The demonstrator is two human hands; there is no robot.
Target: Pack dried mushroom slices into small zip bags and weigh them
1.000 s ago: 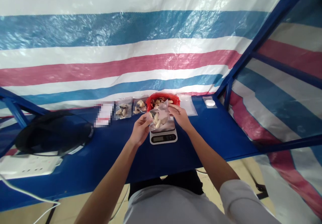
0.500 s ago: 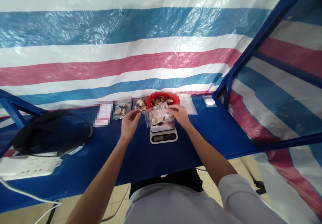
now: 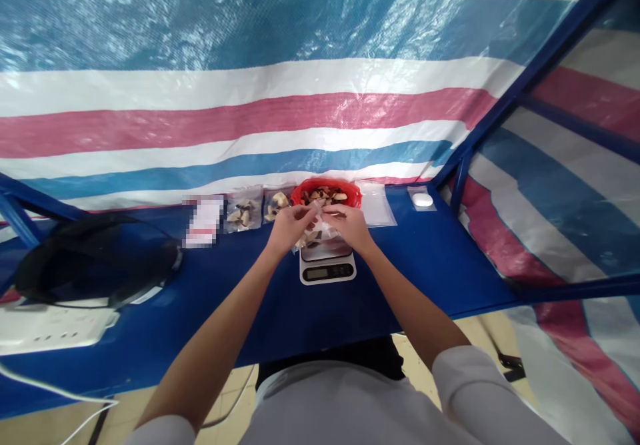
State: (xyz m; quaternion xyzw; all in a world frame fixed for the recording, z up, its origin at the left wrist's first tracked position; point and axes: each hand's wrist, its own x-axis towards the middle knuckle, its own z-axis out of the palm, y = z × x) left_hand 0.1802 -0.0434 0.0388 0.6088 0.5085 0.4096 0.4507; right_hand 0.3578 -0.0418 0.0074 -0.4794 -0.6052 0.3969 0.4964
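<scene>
Item: clear crinkled plastic bag of pale, dark-tipped shell-like pieces, over the flat grey platform of our white digital scale. Our left hand and right hand both pinch its top edge, fingers closed. Just behind: round red bowl of like pieces. All on the smooth blue table.

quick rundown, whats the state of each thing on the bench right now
left hand: pinching the top of the clear bag
right hand: pinching the same bag top
clear bag: holds shell-like pieces, over the scale
scale: flat on the bench, display unreadable
red bowl: filled with pieces
two filled bags: lying flat left of the bowl
empty bags: flat, right of the bowl
</scene>
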